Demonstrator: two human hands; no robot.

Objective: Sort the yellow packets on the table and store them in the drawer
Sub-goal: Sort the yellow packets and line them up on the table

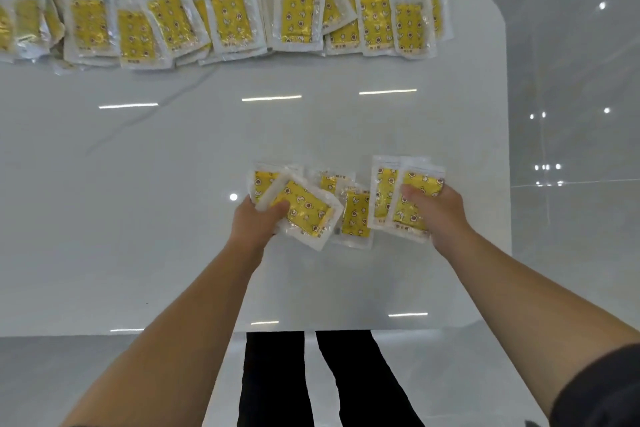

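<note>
1. My left grip (254, 222) grasps two yellow packets (304, 213).
2. My right grip (440, 215) pinches two more packets (414, 204).
3. Two middle packets (355, 217) sit between my grips.
4. Beyond both grips, the far row (228, 21) on the desk (173, 184) overlaps too much to count.

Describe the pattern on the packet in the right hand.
The packet in the right hand is yellow with small white-and-brown figures; head view.

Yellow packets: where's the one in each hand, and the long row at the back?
Left-hand packet (306, 213), head view, its yellow middle.
Right-hand packet (403, 215), head view, its yellow lower half.
Back row of packets (231, 18), head view, one packet's yellow middle.
</note>
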